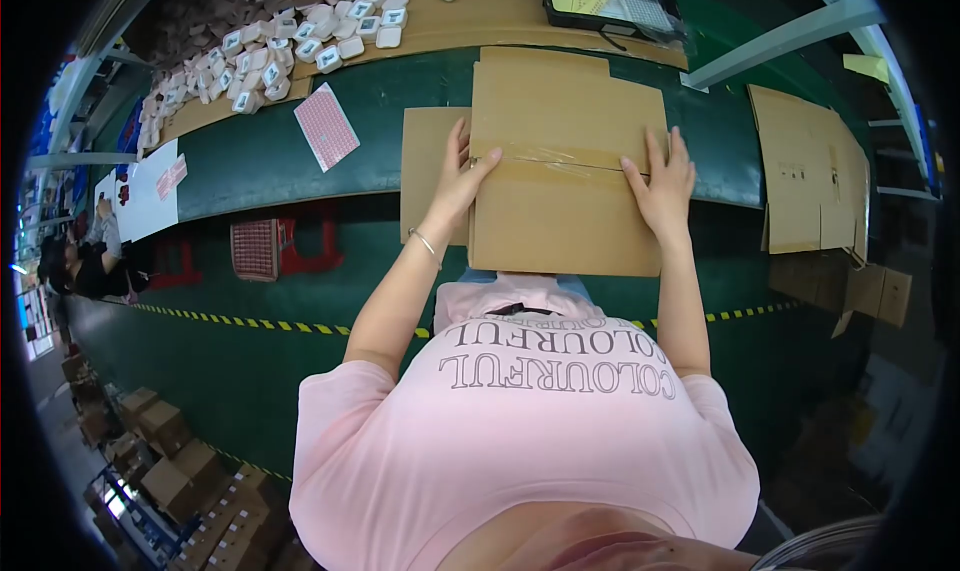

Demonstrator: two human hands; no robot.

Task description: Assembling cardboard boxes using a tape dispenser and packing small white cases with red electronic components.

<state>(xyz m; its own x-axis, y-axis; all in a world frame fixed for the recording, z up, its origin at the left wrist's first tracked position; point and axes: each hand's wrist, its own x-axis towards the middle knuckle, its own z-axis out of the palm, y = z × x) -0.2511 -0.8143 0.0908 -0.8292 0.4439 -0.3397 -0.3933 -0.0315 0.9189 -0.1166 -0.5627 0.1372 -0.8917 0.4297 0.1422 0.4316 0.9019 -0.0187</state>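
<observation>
A brown cardboard carton (560, 211) lies in front of me, overlapping the near edge of the green table. A seam with clear tape (555, 158) runs across its middle. My left hand (463, 176) grips its left edge, thumb on top and the other fingers along the side. At the opposite edge, my right hand (660, 183) holds the carton with its thumb on top, the fingers stretched up along the right side. Partly hidden under the carton's left side is another cardboard piece (422, 166).
Many small white cases (300, 41) are heaped at the far left. A pink printed sheet (326, 128) lies on the green table (240, 161). A black tray (612, 1) stands far right; flattened cardboard (812, 171) leans right. Another person (95, 261) sits far left beside red stools (315, 243).
</observation>
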